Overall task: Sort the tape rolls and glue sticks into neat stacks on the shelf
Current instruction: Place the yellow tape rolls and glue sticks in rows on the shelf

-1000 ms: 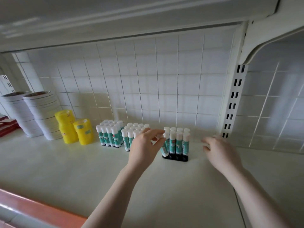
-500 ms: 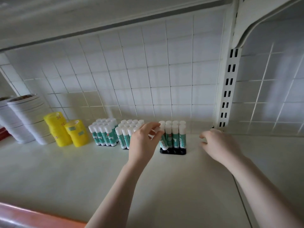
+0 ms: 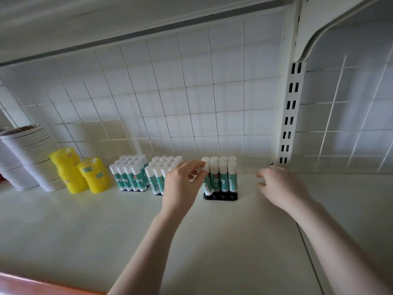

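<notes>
Three groups of white-capped teal glue sticks stand upright on the cream shelf [image 3: 106, 241]: a left group [image 3: 129, 174], a middle group [image 3: 158, 177] and a right group [image 3: 223, 177] set in a black holder [image 3: 220, 196]. My left hand [image 3: 182, 184] pinches the cap of the front-left glue stick [image 3: 206, 179] of the right group, which leans slightly. My right hand [image 3: 280, 186] hovers to the right of that group, fingers loosely curled, holding nothing. Two stacks of yellow tape rolls [image 3: 79, 172] and tall stacks of white tape rolls [image 3: 29, 158] stand at the left.
A white tiled wall [image 3: 191, 92] backs the shelf. A slotted white upright [image 3: 289, 116] with a bracket rises at the right, just behind my right hand. Another shelf hangs overhead. A reddish-brown edge [image 3: 25, 284] runs along the front left.
The camera has tilted and shifted, so everything sits lower and farther left in view. My left hand stays pinched on the same glue stick. My right hand has barely moved.
</notes>
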